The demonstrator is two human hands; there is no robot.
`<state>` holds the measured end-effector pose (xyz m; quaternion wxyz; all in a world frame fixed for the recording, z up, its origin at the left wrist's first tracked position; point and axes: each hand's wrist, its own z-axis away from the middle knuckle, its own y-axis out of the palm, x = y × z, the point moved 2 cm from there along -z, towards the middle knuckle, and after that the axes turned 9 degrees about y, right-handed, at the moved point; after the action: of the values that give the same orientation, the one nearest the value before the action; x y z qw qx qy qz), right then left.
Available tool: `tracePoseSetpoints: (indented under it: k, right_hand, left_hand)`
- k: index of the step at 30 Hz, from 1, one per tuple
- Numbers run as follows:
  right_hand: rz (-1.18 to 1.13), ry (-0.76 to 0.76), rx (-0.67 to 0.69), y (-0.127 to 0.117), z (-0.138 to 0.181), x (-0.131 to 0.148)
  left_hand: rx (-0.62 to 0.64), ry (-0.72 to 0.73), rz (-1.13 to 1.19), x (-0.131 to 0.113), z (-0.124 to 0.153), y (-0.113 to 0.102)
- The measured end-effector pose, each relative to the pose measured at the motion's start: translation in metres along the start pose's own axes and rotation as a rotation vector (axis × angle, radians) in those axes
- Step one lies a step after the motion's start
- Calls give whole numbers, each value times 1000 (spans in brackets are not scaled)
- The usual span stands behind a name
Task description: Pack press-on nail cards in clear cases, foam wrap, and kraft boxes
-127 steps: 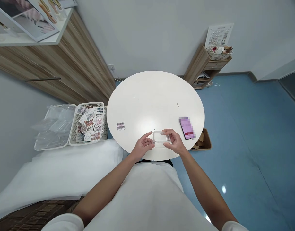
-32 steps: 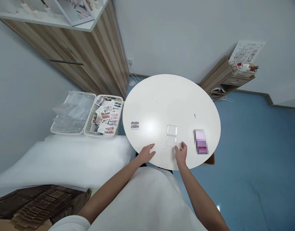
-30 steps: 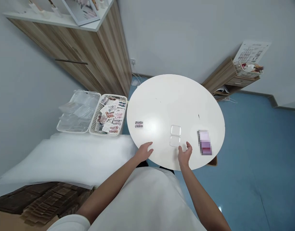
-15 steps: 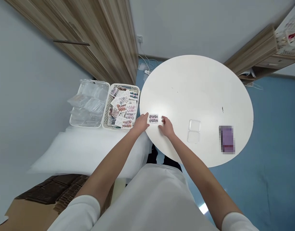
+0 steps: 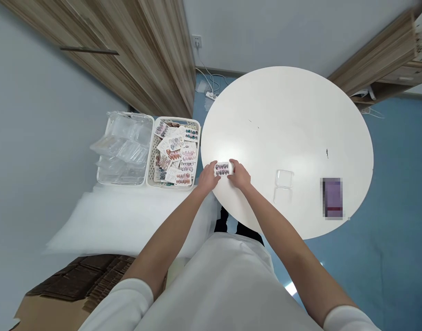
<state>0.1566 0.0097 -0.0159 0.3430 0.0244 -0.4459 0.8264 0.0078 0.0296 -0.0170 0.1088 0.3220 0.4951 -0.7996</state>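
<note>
A small white card of press-on nails (image 5: 222, 169), with two rows of dark purplish nails, is at the near left part of the round white table. My left hand (image 5: 208, 177) grips its left edge between thumb and fingers. At the right edge, my right hand (image 5: 239, 174) has closed on the card in the same way. Farther right on the table lies a clear plastic case (image 5: 284, 185), its lid folded open. Whether the card rests on the tabletop or is slightly raised, I cannot tell.
Left of the table stands a white basket (image 5: 150, 171) full of similar nail cards. Beside it is another basket (image 5: 98, 172) heaped with clear plastic packs. A blurred purple object (image 5: 334, 197) lies at the table's right. White foam wrap (image 5: 128, 220) and cardboard (image 5: 55, 310) are at near left.
My right hand has moved left and taken hold of the card's right edge. My left hand still holds the other edge. The whole view has shifted slightly.
</note>
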Motion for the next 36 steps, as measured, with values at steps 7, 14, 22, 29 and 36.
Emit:
tracePoseSetpoints:
  k: [7,14,22,29,36]
  right_hand:
    - [-63,-27,-55,3,3,-4]
    - [-150,-228,-149,22,21,-12]
    - [-258,-368,-98,4,57,-62]
    - [-300,-390,-143,-25,98,-143]
    - [-253,-422,-166,-52,113,-220]
  left_hand:
    - [-104,82,49,4,10,8]
    - [-92,195,55,6,20,17]
    - [30,338,64,-33,45,19]
    - [70,427,31,-93,65,65]
    - [115,416,0,-146,73,115]
